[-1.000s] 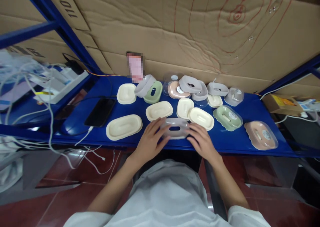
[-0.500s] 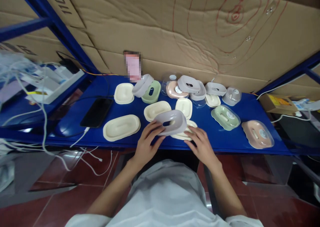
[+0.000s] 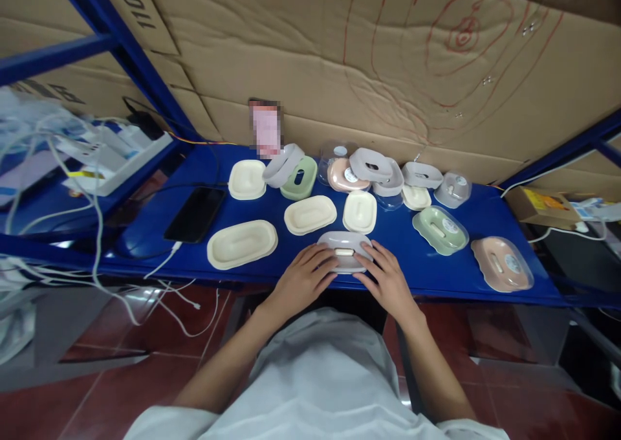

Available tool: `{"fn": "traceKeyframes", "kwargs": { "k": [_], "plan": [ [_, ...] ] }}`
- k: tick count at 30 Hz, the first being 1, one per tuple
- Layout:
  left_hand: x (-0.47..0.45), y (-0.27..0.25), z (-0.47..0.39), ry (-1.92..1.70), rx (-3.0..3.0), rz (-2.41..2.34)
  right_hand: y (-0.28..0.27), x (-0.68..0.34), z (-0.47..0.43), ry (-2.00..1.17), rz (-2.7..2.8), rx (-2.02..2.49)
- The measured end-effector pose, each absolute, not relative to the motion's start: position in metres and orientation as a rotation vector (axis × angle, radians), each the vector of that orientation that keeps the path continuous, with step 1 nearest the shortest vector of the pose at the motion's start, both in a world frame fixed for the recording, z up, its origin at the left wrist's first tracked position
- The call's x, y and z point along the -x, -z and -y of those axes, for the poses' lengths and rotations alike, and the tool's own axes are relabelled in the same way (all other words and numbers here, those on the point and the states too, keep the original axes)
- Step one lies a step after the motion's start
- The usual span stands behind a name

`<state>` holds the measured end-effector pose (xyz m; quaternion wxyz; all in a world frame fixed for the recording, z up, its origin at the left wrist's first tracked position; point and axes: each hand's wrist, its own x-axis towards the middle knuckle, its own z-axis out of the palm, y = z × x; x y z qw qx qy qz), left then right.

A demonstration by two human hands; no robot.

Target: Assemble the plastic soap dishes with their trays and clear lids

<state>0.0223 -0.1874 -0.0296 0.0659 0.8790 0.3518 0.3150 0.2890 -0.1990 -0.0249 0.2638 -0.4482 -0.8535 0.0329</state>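
Item in hand: one grey lid (image 3: 345, 241), slotted at its middle, seated on a cream tray at the near edge of the blue counter (image 3: 398, 233). The tray beneath is seen only through the slot.

Hands: left hand (image 3: 301, 279) laid against the lid at 7 o'clock; right hand (image 3: 387, 277) laid against it at 5 o'clock. Both are spread, fingers resting on the lid's rim, pressing rather than gripping. The lid lies between the fingertips, just beyond them.

Step judged: the lid is being pressed down onto its tray. An even push on both ends is called for next.

Nearby stock: large cream tray (image 3: 242, 244) at 9 o'clock; green dish (image 3: 440, 229) under a clear cover at 2 o'clock; black phone (image 3: 195, 214) at 10 o'clock.
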Motion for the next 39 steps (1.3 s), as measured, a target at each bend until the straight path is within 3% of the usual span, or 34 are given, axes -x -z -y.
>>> {"fn": "traceKeyframes", "kwargs": {
  "k": [4, 8, 12, 25, 32, 39],
  "plan": [
    [-0.001, 0.04, 0.194, -1.004, -2.566, -1.227, 0.025, -0.287, 0.202, -0.065, 2.303, 1.236],
    [0.047, 0.038, 0.208, -1.181, -2.343, -1.802, 0.026, -0.285, 0.205, -0.073, 2.318, 1.248],
    [0.08, 0.027, 0.219, -1.07, -2.29, -2.138, 0.028, -0.275, 0.203, -0.089, 2.354, 1.236],
    [0.019, 0.021, 0.224, -0.932, -2.569, -1.537, 0.035, -0.281, 0.201, -0.108, 1.989, 1.3],
    [0.056, 0.047, 0.214, -0.931, -2.35, -1.949, 0.034, -0.273, 0.206, -0.111, 2.201, 1.298],
    [0.045, 0.013, 0.194, -1.217, -2.317, -2.014, 0.0, -0.278, 0.162, -0.033, 2.346, 1.248]
  ]
}}
